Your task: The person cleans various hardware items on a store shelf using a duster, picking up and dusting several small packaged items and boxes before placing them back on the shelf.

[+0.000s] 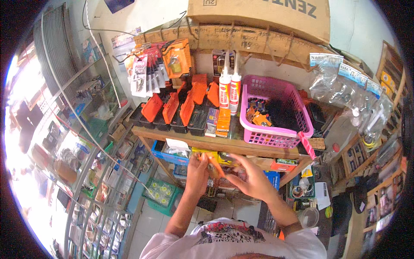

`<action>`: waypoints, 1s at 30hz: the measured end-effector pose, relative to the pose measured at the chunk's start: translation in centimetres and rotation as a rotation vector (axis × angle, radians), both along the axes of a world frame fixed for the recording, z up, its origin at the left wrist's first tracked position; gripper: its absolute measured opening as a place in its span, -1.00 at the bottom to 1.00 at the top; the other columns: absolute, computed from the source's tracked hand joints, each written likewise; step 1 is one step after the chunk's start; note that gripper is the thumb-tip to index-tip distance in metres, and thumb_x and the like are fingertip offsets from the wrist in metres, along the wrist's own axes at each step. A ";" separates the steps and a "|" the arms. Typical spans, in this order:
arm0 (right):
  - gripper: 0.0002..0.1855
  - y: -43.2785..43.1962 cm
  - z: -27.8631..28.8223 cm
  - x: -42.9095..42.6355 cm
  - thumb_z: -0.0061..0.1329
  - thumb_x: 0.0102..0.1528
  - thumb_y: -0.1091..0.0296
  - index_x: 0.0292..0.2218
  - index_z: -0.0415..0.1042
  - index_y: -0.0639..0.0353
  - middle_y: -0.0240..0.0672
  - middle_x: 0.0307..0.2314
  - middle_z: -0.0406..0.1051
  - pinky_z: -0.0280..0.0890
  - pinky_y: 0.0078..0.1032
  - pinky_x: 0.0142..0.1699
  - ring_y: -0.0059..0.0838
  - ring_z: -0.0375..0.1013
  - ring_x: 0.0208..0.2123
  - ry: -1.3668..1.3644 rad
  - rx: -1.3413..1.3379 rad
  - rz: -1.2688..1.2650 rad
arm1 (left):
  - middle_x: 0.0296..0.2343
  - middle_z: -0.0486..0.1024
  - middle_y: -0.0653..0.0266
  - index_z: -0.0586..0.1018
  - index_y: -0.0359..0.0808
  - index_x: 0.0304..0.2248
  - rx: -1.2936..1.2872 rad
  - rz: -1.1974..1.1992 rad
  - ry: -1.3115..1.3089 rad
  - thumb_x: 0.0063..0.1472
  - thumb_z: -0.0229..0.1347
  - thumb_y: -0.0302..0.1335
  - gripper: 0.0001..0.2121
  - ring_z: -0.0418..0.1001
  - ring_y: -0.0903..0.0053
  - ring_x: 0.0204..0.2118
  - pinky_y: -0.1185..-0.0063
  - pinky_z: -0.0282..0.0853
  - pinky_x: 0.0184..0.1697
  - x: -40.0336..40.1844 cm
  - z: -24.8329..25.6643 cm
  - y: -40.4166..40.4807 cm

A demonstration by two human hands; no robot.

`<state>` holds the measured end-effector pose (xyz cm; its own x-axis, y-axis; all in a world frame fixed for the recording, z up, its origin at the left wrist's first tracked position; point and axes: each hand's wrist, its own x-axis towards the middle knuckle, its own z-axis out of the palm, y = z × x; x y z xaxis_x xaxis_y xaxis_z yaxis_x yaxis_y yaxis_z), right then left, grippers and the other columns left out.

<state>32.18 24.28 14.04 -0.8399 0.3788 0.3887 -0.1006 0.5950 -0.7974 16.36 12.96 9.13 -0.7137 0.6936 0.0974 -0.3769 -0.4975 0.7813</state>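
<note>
In front of my chest, my left hand [196,173] grips a thin orange item [215,165], blurred, perhaps a card or small package. Its far side is hard to make out. My right hand [255,179] is just to the right, fingers spread, the thumb tip at or very near the orange item's lower edge. Whether it touches is unclear. Both hands are in front of a wooden shelf [210,140], below its top edge. Orange-lidded black organizer boxes [178,110] and two sealant cartridges [230,89] stand on the top, beside a pink plastic basket [271,139] holding small orange packets [260,119].
Blister-packed padlocks [176,61] and bagged hardware [346,84] hang from hooks above. Small orange boxes [223,123] are stacked by the cartridges. A blue basket [165,155] sits on the lower shelf, a green crate [161,196] on the floor. Glass shelving [97,181] lines the left.
</note>
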 end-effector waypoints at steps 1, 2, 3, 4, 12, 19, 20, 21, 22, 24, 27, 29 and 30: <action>-0.38 -0.5 -1.0 -2.4 0.07 0.10 0.11 0.07 0.22 0.29 -0.15 -0.21 0.43 0.33 -0.46 -0.17 -0.44 0.45 -0.28 0.016 0.041 0.029 | -0.19 0.40 0.25 0.28 -0.33 -0.09 -0.003 0.015 -0.003 0.33 -0.07 -0.45 -0.78 0.41 0.58 -0.16 0.55 0.35 -0.11 -0.3 1.3 -0.2; -0.38 -0.9 -1.0 -4.3 0.07 0.10 0.11 0.07 0.22 0.29 -0.15 -0.21 0.43 0.33 -0.46 -0.17 -0.44 0.45 -0.28 0.014 0.042 0.045 | -0.16 0.39 0.24 0.27 -0.33 -0.06 0.001 0.042 0.087 0.33 -0.05 -0.46 -0.75 0.40 0.57 -0.13 0.56 0.33 -0.09 -0.6 2.4 -0.4; -0.39 -1.1 -0.9 -6.2 0.07 0.11 0.10 0.06 0.23 0.28 -0.16 -0.25 0.44 0.34 -0.45 -0.18 -0.44 0.46 -0.30 0.093 0.167 0.046 | -0.13 0.39 0.24 0.25 -0.33 -0.03 0.001 0.068 0.180 0.32 -0.04 -0.47 -0.72 0.39 0.56 -0.10 0.57 0.32 -0.07 -1.1 3.4 -0.8; -0.40 -1.3 -0.3 -7.7 0.06 0.12 0.09 0.05 0.24 0.28 -0.17 -0.28 0.45 0.35 -0.44 -0.19 -0.44 0.46 -0.33 0.169 0.295 0.036 | -0.13 0.39 0.24 0.25 -0.33 -0.03 0.000 0.073 0.176 0.32 -0.04 -0.47 -0.72 0.39 0.56 -0.10 0.57 0.32 -0.07 -1.3 4.5 -1.1; -0.68 -1.9 10.2 -15.1 0.00 0.17 0.25 -0.11 0.38 0.25 -0.42 -0.42 0.44 0.32 -0.65 -0.38 -0.73 0.37 -0.48 0.373 -0.271 0.238 | 0.00 0.27 -0.06 0.09 -0.38 0.16 0.293 0.359 0.745 0.26 -0.16 -0.02 -0.34 0.23 0.01 0.08 0.21 0.25 0.03 4.1 10.0 -13.0; -0.70 -2.4 14.7 -21.2 0.02 0.15 0.27 -0.16 0.41 0.29 -0.39 -0.43 0.47 0.34 -0.65 -0.46 -0.68 0.41 -0.52 0.589 -0.220 0.210 | 0.01 0.34 0.09 0.22 -0.08 0.13 0.737 0.300 0.412 0.20 -0.13 0.12 -0.38 0.32 0.09 -0.09 0.08 0.17 -0.05 8.8 12.6 -19.5; -0.68 -1.4 14.3 -22.0 0.03 0.15 0.24 -0.16 0.41 0.29 -0.36 -0.39 0.48 0.37 -0.65 -0.45 -0.67 0.45 -0.48 0.635 -0.178 0.220 | 0.02 0.34 0.17 0.26 0.08 0.12 0.732 0.275 0.444 0.23 -0.14 0.10 -0.46 0.31 0.09 -0.12 0.02 0.11 -0.06 9.0 12.9 -20.2; -0.67 -1.8 14.8 -21.5 0.04 0.14 0.22 -0.16 0.43 0.28 -0.35 -0.36 0.49 0.40 -0.66 -0.43 -0.66 0.48 -0.43 0.625 -0.250 0.219 | 0.03 0.35 0.25 0.30 0.24 0.11 0.725 0.249 0.482 0.26 -0.16 0.09 -0.54 0.31 0.09 -0.15 -0.05 0.05 -0.07 9.2 13.6 -20.8; -0.67 -1.8 14.9 -21.8 0.05 0.14 0.23 -0.16 0.43 0.28 -0.35 -0.35 0.50 0.41 -0.67 -0.42 -0.66 0.48 -0.41 0.618 -0.250 0.210 | -0.07 0.44 0.31 0.31 0.19 0.08 0.642 0.157 0.222 0.24 -0.06 0.01 -0.56 0.33 0.10 -0.15 -0.07 0.00 -0.05 9.5 15.8 -21.2; -0.68 -1.8 15.3 -22.4 0.05 0.13 0.23 -0.16 0.43 0.27 -0.36 -0.34 0.50 0.42 -0.67 -0.41 -0.65 0.49 -0.39 0.619 -0.253 0.207 | -0.31 0.52 0.42 0.31 0.09 0.03 0.661 0.166 -0.003 0.19 0.06 -0.06 -0.56 0.36 0.15 -0.17 -0.04 -0.04 -0.03 10.0 18.9 -18.6; -0.68 -2.2 15.2 -23.3 0.06 0.13 0.24 -0.17 0.44 0.28 -0.37 -0.35 0.50 0.42 -0.65 -0.42 -0.66 0.49 -0.39 0.630 -0.232 0.203 | -0.48 0.52 0.47 0.33 0.04 -0.03 0.864 0.350 -0.104 0.17 0.12 -0.14 -0.60 0.38 0.23 -0.20 -0.02 -0.05 -0.04 10.5 19.8 -15.9; -0.69 -2.3 15.0 -23.9 0.05 0.13 0.22 -0.18 0.44 0.28 -0.36 -0.35 0.50 0.42 -0.67 -0.41 -0.67 0.49 -0.38 0.683 -0.221 0.217 | -0.50 0.50 0.47 0.33 0.03 -0.05 0.825 0.474 -0.090 0.20 0.10 -0.18 -0.64 0.38 0.27 -0.21 -0.02 -0.04 -0.07 10.7 21.6 -15.0; -0.69 -2.2 14.9 -24.1 0.05 0.13 0.22 -0.18 0.44 0.28 -0.36 -0.35 0.50 0.42 -0.67 -0.41 -0.67 0.49 -0.38 0.684 -0.227 0.205 | -0.50 0.50 0.49 0.34 0.04 -0.06 0.783 0.500 -0.094 0.22 0.07 -0.19 -0.68 0.39 0.27 -0.22 -0.01 -0.02 -0.07 10.5 21.5 -15.2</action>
